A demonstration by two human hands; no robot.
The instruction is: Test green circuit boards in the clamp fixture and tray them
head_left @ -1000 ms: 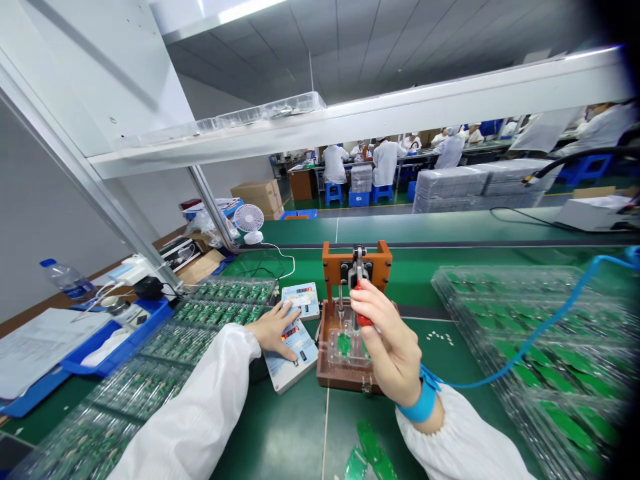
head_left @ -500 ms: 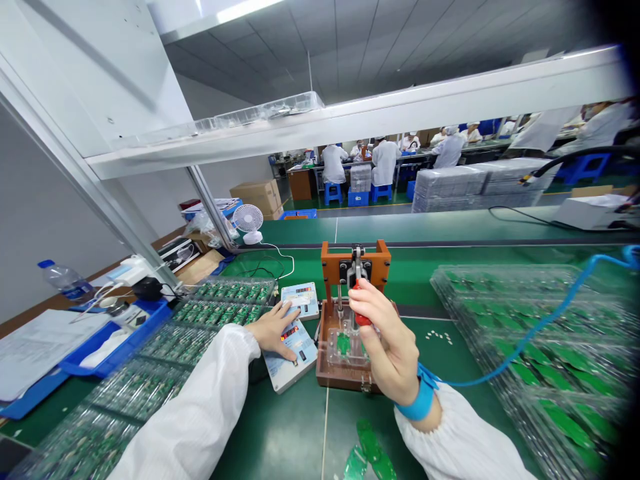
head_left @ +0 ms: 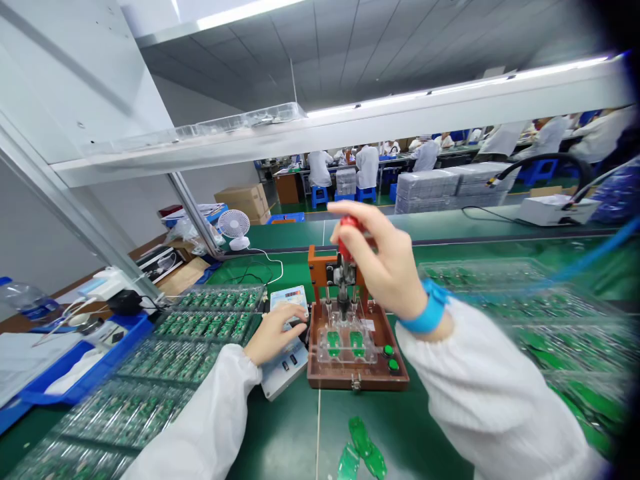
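My right hand (head_left: 383, 260), with a blue band on the wrist, is closed around the red lever handle (head_left: 349, 235) of a toggle-clamp press (head_left: 316, 270), and the handle stands raised. Beneath the press, a clear plastic fixture (head_left: 370, 355) with two green circuit boards (head_left: 333, 343) sits on a brown box (head_left: 320, 382). Two green buttons (head_left: 389, 350) are at the box's right. My left hand (head_left: 275, 330) lies with fingers stretched over two white instrument boxes (head_left: 283, 373), partly covering them. Several green boards (head_left: 359, 435) lie loose on the bench in front.
Clear trays of green boards (head_left: 200, 327) line the left side, and more stacked trays (head_left: 500, 273) stand at right. A small white fan (head_left: 234, 227) is behind the left trays. Overhead runs a white shelf (head_left: 225, 152). A blue cord (head_left: 600, 247) crosses on the right.
My right hand has swung the red lever handle upward from its lower position. The fixture and both boards show more fully. My left hand's fingers have drawn closer together, and the view has shifted.
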